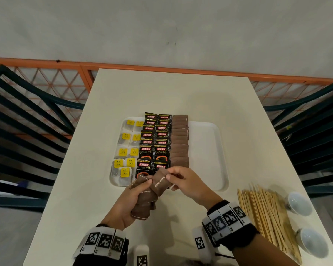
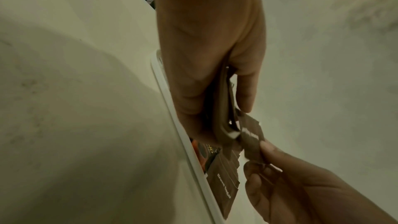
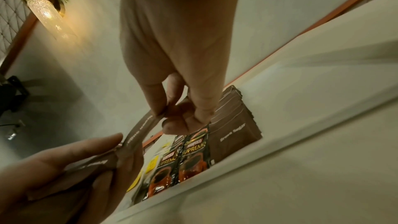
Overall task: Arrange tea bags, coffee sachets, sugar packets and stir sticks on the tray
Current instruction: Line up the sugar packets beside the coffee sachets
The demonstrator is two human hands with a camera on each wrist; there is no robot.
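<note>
A white tray (image 1: pixel 210 135) lies mid-table. On it stand rows of tea bags (image 1: pixel 126 151) with yellow tags at the left, black coffee sachets (image 1: pixel 155 143) in the middle and a column of brown sugar packets (image 1: pixel 180 141) beside them. My left hand (image 1: pixel 129 200) grips a stack of brown sugar packets (image 1: pixel 144 204) at the tray's near edge. My right hand (image 1: pixel 185 181) pinches the top packet (image 1: pixel 160 182) of that stack by its far end. In the right wrist view the pinched packet (image 3: pixel 137 132) bends between both hands. Wooden stir sticks (image 1: pixel 267 215) lie on the table at the right.
Two white cups (image 1: pixel 298 203) (image 1: pixel 313 244) lie at the table's right edge beside the sticks. The tray's right half (image 1: pixel 206 156) is bare. Dark slatted chairs (image 1: pixel 27 135) stand on both sides of the table. An orange railing (image 1: pixel 161 67) runs behind the far edge.
</note>
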